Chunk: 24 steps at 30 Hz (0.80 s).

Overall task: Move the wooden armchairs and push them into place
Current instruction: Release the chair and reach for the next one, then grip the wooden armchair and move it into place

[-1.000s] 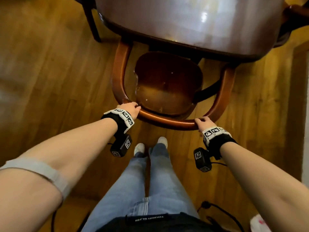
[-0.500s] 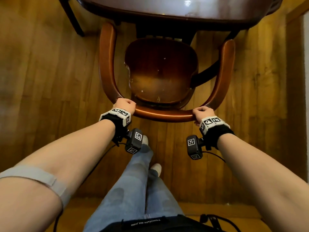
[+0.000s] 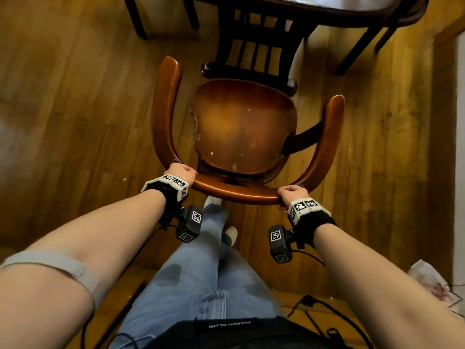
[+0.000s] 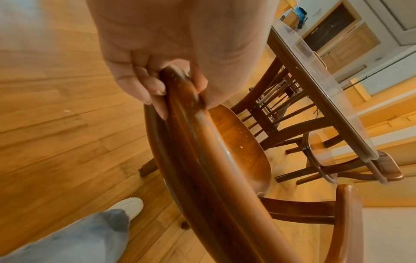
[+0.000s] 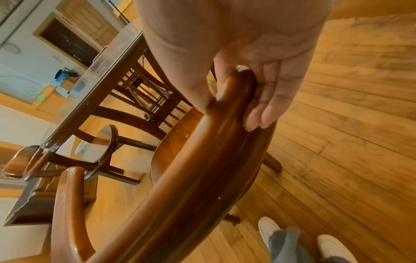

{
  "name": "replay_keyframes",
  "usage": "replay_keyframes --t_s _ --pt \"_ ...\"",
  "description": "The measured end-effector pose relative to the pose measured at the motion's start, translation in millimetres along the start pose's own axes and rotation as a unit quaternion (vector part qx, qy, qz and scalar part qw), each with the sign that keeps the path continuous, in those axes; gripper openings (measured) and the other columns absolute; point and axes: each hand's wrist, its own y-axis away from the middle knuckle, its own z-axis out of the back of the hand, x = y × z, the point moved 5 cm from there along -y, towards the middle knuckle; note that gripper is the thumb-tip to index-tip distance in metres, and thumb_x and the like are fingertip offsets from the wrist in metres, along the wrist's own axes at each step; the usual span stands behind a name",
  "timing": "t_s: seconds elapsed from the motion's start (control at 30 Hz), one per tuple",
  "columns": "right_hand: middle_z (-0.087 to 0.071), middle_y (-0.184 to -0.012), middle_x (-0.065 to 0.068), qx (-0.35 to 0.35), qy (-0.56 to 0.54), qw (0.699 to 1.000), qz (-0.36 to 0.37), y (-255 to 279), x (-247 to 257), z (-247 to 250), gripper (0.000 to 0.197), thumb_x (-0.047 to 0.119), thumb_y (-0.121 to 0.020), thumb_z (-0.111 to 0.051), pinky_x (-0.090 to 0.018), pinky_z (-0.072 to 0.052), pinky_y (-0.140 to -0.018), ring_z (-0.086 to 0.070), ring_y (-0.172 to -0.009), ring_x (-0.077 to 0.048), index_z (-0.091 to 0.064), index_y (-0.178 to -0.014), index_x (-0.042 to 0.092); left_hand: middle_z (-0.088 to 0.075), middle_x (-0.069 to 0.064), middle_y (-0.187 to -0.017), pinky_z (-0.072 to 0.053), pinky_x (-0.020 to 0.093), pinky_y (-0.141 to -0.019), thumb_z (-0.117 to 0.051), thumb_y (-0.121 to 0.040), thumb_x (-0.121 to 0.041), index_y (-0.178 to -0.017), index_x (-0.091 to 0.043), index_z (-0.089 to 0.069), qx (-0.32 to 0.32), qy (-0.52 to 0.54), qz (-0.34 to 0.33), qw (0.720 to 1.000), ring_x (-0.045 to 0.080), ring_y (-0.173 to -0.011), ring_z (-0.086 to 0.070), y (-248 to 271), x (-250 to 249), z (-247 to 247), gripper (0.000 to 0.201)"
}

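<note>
A brown wooden armchair [image 3: 241,127] with a curved back rail stands on the wood floor, its seat just clear of the dark table [image 3: 327,6]. My left hand [image 3: 182,172] grips the left end of the back rail, fingers curled over it [image 4: 155,92]. My right hand [image 3: 289,193] grips the rail's right end, fingers wrapped round the wood [image 5: 263,99]. Both armrests [image 3: 166,102] point toward the table. The chair's legs are mostly hidden under the seat.
The table's slatted base [image 3: 256,46] sits right ahead of the seat. Another armchair [image 4: 351,165] is tucked at the table's side. My legs in jeans [image 3: 201,273] stand behind the chair. A wall edge [image 3: 458,122] runs at right; cables [image 3: 317,308] and paper lie on the floor.
The chair has come back out from under the table toward me; its whole seat and both armrests now show. Both hands keep their grip on the back rail.
</note>
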Motion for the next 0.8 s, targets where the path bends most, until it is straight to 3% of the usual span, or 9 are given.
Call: replay_keyframes --t_s 0.1,0.2,0.23,0.3,0.4,0.53,0.63,0.7,0.8 --pt "-0.07 -0.087 -0.014 0.021 -0.001 1.0 0.003 14.4 -13.1 -3.9 0.01 0.018 -0.085 -0.06 -0.042 -0.057 -0.078 -0.064 -0.073 -0.032 -0.067 -0.079 0.019 -0.07 0.008 -0.116 -0.05 0.031 -0.082 -0.049 -0.095 -0.023 -0.11 -0.021 -0.074 0.028 -0.034 -0.01 0.999 0.032 -0.102 -0.065 13.0 17.8 -6.9 0.029" --pt "-0.061 -0.082 -0.011 0.056 0.044 0.997 -0.017 21.4 -16.9 -2.5 0.01 0.017 -0.092 -0.055 -0.026 -0.05 -0.049 -0.053 -0.056 -0.023 -0.064 -0.096 0.015 -0.068 0.006 -0.12 -0.05 0.032 -0.087 -0.048 -0.096 -0.026 -0.115 -0.022 -0.07 0.057 -0.087 -0.048 0.993 0.029 -0.105 -0.064 19.2 23.1 -2.1 0.03" --pt "-0.058 -0.075 -0.008 0.066 0.073 0.995 -0.017 24.1 -13.4 -0.3 0.015 0.018 -0.092 -0.054 -0.025 -0.047 -0.049 -0.052 -0.055 -0.022 -0.065 -0.101 0.012 -0.067 0.005 -0.122 -0.049 0.032 -0.09 -0.049 -0.096 -0.028 -0.117 -0.023 -0.069 0.062 -0.103 -0.06 0.991 0.027 -0.106 -0.064 20.3 23.6 3.1 0.03" --pt "-0.056 -0.07 -0.005 0.076 0.14 0.987 0.01 26.3 1.4 2.8 0.028 0.02 -0.09 -0.053 -0.032 -0.049 -0.065 -0.057 -0.066 -0.026 -0.068 -0.11 0.007 -0.064 0.004 -0.127 -0.048 0.032 -0.097 -0.049 -0.096 -0.029 -0.12 -0.023 -0.068 0.069 -0.131 -0.086 0.985 0.026 -0.113 -0.061 20.3 20.5 16.7 0.031" --pt "-0.064 -0.084 -0.009 0.06 0.186 0.979 0.057 35.4 42.4 0.3 0.033 0.023 -0.09 -0.049 -0.039 -0.054 -0.089 -0.067 -0.092 -0.034 -0.066 -0.114 0.007 -0.062 0.006 -0.131 -0.046 0.033 -0.102 -0.049 -0.094 -0.026 -0.123 -0.02 -0.065 0.061 -0.152 -0.112 0.98 0.027 -0.119 -0.058 14.8 15.6 43.3 0.033" --pt "-0.066 -0.08 -0.007 0.079 0.216 0.966 0.122 59.8 115.8 -37.8 0.034 0.024 -0.091 -0.05 -0.035 -0.051 -0.084 -0.061 -0.073 -0.023 -0.062 -0.121 0.011 -0.059 0.011 -0.133 -0.046 0.033 -0.1 -0.049 -0.094 -0.024 -0.132 -0.02 -0.057 0.028 -0.162 -0.156 0.974 0.029 -0.12 -0.057 0.5 16.8 92.7 0.039" --pt "-0.066 -0.114 -0.01 0.088 0.275 0.941 0.176 89.0 180.3 -89.5 0.035 0.024 -0.095 -0.049 -0.033 -0.046 -0.096 -0.061 -0.106 -0.026 -0.062 -0.124 0.009 -0.055 0.016 -0.134 -0.05 0.038 -0.093 -0.049 -0.094 -0.027 -0.137 -0.025 -0.051 -0.003 -0.169 -0.168 0.971 0.035 -0.113 -0.06 -19.2 34.6 155.0 0.044" --pt "-0.06 -0.132 -0.01 0.087 0.304 0.926 0.205 107.4 217.5 -123.1 0.037 0.024 -0.097 -0.047 -0.031 -0.041 -0.102 -0.055 -0.122 -0.028 -0.06 -0.128 0.008 -0.047 0.014 -0.143 -0.048 0.041 -0.099 -0.048 -0.094 -0.028 -0.14 -0.026 -0.048 -0.022 -0.183 -0.174 0.967 0.034 -0.122 -0.055 -35.0 48.6 195.4 0.046" --pt "-0.062 -0.129 -0.011 0.095 0.309 0.917 0.233 135.5 275.0 -190.7 0.035 0.021 -0.095 -0.048 -0.031 -0.045 -0.092 -0.06 -0.112 -0.029 -0.062 -0.125 0.007 -0.03 0.005 -0.156 -0.037 0.045 -0.11 -0.046 -0.095 -0.032 -0.144 -0.03 -0.041 -0.058 -0.208 -0.162 0.963 0.029 -0.139 -0.036 -63.9 81.7 272.8 0.049"
